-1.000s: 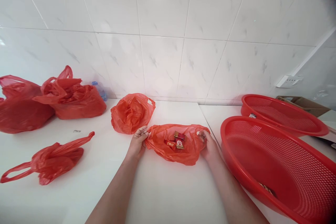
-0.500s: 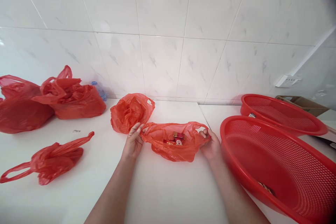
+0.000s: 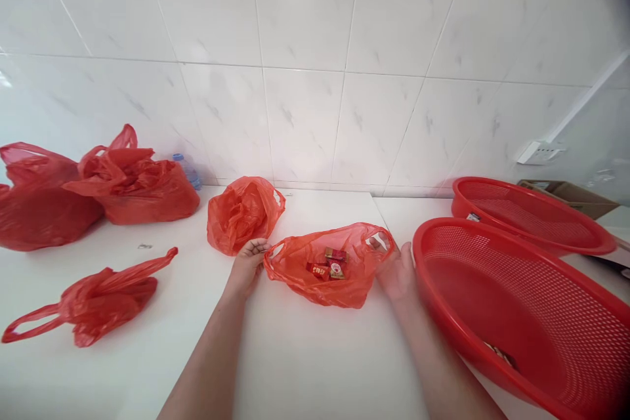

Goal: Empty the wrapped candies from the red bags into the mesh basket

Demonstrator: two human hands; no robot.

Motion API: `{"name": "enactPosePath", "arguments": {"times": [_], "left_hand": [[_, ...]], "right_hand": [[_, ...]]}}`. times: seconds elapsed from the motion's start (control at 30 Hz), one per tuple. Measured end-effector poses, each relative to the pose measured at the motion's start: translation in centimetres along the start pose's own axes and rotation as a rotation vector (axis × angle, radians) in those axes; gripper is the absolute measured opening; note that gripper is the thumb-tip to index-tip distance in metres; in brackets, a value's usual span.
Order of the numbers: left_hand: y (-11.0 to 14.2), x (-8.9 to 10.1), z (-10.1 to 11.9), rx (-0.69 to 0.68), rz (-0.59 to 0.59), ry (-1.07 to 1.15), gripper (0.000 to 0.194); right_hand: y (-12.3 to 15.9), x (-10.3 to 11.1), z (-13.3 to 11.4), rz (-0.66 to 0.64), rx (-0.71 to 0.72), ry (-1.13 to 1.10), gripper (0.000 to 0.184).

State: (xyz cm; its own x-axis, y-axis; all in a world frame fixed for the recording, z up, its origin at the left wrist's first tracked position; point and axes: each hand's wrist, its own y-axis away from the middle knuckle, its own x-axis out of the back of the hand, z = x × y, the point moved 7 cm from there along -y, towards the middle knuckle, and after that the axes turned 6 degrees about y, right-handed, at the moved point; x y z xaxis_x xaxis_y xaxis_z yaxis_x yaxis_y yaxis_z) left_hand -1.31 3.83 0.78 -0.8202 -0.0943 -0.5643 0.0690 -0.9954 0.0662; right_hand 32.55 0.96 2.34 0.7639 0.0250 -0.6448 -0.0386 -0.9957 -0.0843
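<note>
A red plastic carrier bag (image 3: 339, 295) lies with its mouth spread wide on the white table. Inside it are several small wrapped snacks (image 3: 336, 268) in red and gold packets. My left hand (image 3: 247, 267) is at the bag's left handle, its fingers loosely bent and their tips by the handle's edge. At the right handle, my right hand (image 3: 398, 275) is open, thumb apart, with some fingers partly behind the red plastic.
A crumpled red bag (image 3: 243, 216) stands behind my left hand. Further left are a flattened red bag (image 3: 111, 305), full red bags (image 3: 152, 193) and a water bottle (image 3: 189, 170). Large red perforated baskets (image 3: 492, 289) stand at right, near a cardboard box (image 3: 575, 197).
Both hands have loosened from the handles, the right thumb spreading away. The bag's mouth has settled wider, showing more of the snacks.
</note>
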Motion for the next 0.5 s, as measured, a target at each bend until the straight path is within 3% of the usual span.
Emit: {"name": "enactPosePath", "arguments": {"times": [0.23, 0.4, 0.5], "left_hand": [[2.1, -3.8, -0.7, 0.114, -0.372, -0.078, 0.036], [2.4, -4.2, -0.9, 0.140, -0.441, -0.072, 0.041], [2.4, -4.1, -0.9, 0.126, -0.455, -0.090, 0.046]], "right_hand": [[-0.5, 0.9, 0.2, 0.084, 0.039, 0.115, 0.052], [-0.2, -0.4, -0.2, -0.026, 0.134, 0.225, 0.056], [0.1, -0.8, 0.0, -0.061, 0.108, 0.330, 0.056]]}}
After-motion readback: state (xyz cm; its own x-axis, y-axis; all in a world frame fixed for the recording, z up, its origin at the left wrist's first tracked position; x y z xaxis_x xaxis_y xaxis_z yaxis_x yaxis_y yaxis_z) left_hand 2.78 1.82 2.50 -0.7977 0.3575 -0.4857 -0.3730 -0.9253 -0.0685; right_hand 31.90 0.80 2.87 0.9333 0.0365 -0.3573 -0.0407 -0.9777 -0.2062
